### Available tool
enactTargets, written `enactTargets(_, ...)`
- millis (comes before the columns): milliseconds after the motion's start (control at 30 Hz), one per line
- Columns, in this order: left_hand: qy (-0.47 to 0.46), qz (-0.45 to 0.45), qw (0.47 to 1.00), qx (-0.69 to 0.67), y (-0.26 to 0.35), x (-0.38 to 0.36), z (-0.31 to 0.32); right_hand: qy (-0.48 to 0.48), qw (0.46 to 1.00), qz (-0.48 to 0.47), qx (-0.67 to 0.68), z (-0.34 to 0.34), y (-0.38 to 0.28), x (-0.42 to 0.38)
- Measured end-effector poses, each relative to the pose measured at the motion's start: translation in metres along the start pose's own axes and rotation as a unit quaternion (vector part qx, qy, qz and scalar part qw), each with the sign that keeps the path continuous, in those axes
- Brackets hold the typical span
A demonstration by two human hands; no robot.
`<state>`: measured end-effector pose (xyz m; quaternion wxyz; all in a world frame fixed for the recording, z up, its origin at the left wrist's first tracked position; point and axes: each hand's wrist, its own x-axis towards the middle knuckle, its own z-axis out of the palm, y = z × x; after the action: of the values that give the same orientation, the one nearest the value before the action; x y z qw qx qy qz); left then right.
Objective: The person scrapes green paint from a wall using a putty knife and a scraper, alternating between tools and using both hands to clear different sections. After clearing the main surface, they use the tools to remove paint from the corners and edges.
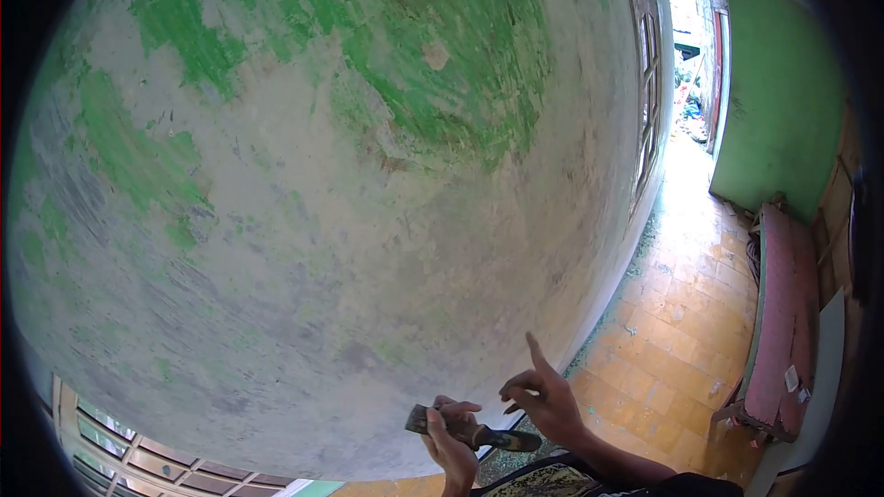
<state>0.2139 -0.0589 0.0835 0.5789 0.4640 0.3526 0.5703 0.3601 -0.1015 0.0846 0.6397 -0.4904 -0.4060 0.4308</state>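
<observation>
My left hand [449, 446] is closed around a paintbrush [511, 441] with a dark handle. The brush's broad end points left, toward the wall, and its handle points right. My fingers cover part of its middle. Just to the right and slightly higher, my right hand [550, 407] holds nothing. Its index finger is stretched upward while the other fingers are bent. Both hands are in front of the lower part of a wall [368, 248], where patchy green paint remains over bare grey-white plaster.
A tiled orange floor [677, 313] runs along the wall's right side, with paint flakes near the base. A long reddish bench [781, 331] stands at the right before a green wall [783, 83]. A bright doorway [691, 64] lies beyond. Wooden-framed panes [138, 451] are at lower left.
</observation>
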Motion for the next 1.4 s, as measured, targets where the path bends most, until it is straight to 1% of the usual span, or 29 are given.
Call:
enactTargets(33,0.002,0.037,0.999,-0.023,0.002,0.002,0.002,0.000,1.000,-0.001,0.000,-0.002,0.004,0.003)
enactTargets(100,0.002,0.036,0.999,0.019,0.003,0.003,0.010,-0.146,0.986,-0.031,-0.079,-0.004,0.007,0.007)
enactTargets(133,-0.026,0.036,0.999,0.005,0.002,0.002,0.012,-0.167,0.983,-0.018,-0.069,-0.002,0.001,0.006)
enactTargets(200,-0.107,0.024,0.991,-0.071,0.001,0.000,0.015,-0.189,0.980,-0.016,-0.069,-0.002,0.001,0.009)
enactTargets(233,-0.105,0.026,0.992,-0.072,0.002,-0.003,0.019,-0.209,0.975,-0.011,-0.069,-0.003,0.001,0.010)
enactTargets(267,-0.105,-0.002,0.988,-0.112,0.004,-0.007,0.023,-0.216,0.972,-0.052,-0.072,-0.005,0.001,0.011)
enactTargets(300,-0.106,-0.030,0.982,-0.151,0.006,-0.008,0.027,-0.219,0.972,-0.053,-0.072,-0.008,0.001,0.012)
enactTargets(333,-0.103,-0.029,0.983,-0.152,0.002,-0.006,0.025,-0.223,0.966,-0.081,-0.101,-0.011,0.001,0.012)
enactTargets(400,-0.125,0.028,0.991,-0.039,0.002,-0.002,0.018,-0.233,0.958,-0.105,-0.128,-0.019,-0.001,0.010)
enactTargets(467,-0.054,0.031,0.996,-0.070,0.013,0.001,0.022,-0.174,0.981,-0.021,-0.078,-0.027,-0.010,0.014)
enactTargets(500,-0.015,0.044,0.996,-0.075,0.018,0.002,0.024,-0.177,0.981,-0.018,-0.077,-0.032,-0.010,0.014)
enactTargets(567,0.034,0.041,0.994,-0.091,0.009,0.000,0.017,-0.099,0.979,-0.086,-0.154,-0.040,-0.011,0.017)
enactTargets(600,0.020,-0.023,0.999,0.022,0.003,-0.002,0.014,-0.095,0.967,-0.141,-0.190,-0.042,-0.008,0.015)
enactTargets(633,0.004,-0.088,0.987,0.134,-0.002,-0.003,0.013,-0.102,0.966,-0.139,-0.190,-0.041,-0.007,0.013)
enactTargets(700,-0.050,0.001,0.991,0.126,-0.014,-0.007,0.032,-0.113,0.934,-0.222,-0.256,-0.035,-0.008,0.008)
enactTargets(733,-0.063,-0.022,0.989,0.128,-0.016,-0.008,0.035,-0.122,0.918,-0.260,-0.274,-0.036,-0.016,0.008)
enactTargets(767,-0.076,-0.045,0.988,0.129,-0.018,-0.008,0.038,-0.126,0.918,-0.260,-0.274,-0.041,-0.018,0.009)
enactTargets(833,-0.072,-0.077,0.990,0.096,-0.013,-0.010,0.041,-0.208,0.941,-0.147,-0.223,-0.051,-0.020,0.012)
enactTargets(867,-0.071,-0.110,0.989,0.063,-0.011,-0.010,0.042,-0.209,0.941,-0.146,-0.223,-0.055,-0.019,0.012)
enactTargets(933,-0.064,-0.100,0.990,0.070,-0.017,-0.011,0.041,-0.205,0.978,0.045,-0.015,-0.062,-0.019,0.014)
enactTargets(967,-0.058,-0.089,0.991,0.079,-0.018,-0.010,0.041,-0.207,0.977,0.043,-0.015,-0.065,-0.018,0.015)
enactTargets(1067,-0.098,-0.072,0.986,0.117,-0.018,-0.003,0.045,-0.161,0.987,0.010,-0.009,-0.072,-0.014,0.018)
enactTargets(1100,-0.097,-0.072,0.986,0.116,-0.019,-0.002,0.045,-0.131,0.981,-0.081,-0.115,-0.072,-0.009,0.018)
enactTargets(1133,-0.092,-0.064,0.971,0.211,-0.022,-0.001,0.045,-0.097,0.956,-0.170,-0.217,-0.072,-0.004,0.020)
enactTargets(1167,-0.087,-0.056,0.947,0.304,-0.024,0.000,0.046,-0.097,0.956,-0.171,-0.217,-0.071,0.000,0.022)
enactTargets(1233,-0.072,-0.026,0.934,0.350,-0.022,0.000,0.057,0.033,0.847,-0.293,-0.442,-0.069,0.005,0.026)
enactTargets(1267,-0.055,0.005,0.917,0.395,-0.021,0.001,0.064,0.034,0.847,-0.296,-0.441,-0.067,0.006,0.025)
enactTargets(1333,-0.032,0.032,0.915,0.401,-0.018,-0.002,0.079,0.012,0.942,-0.122,-0.313,-0.064,0.009,0.022)
enactTargets(1400,0.001,0.066,0.922,0.381,-0.018,-0.002,0.090,0.023,0.945,-0.158,-0.286,-0.061,0.011,0.021)
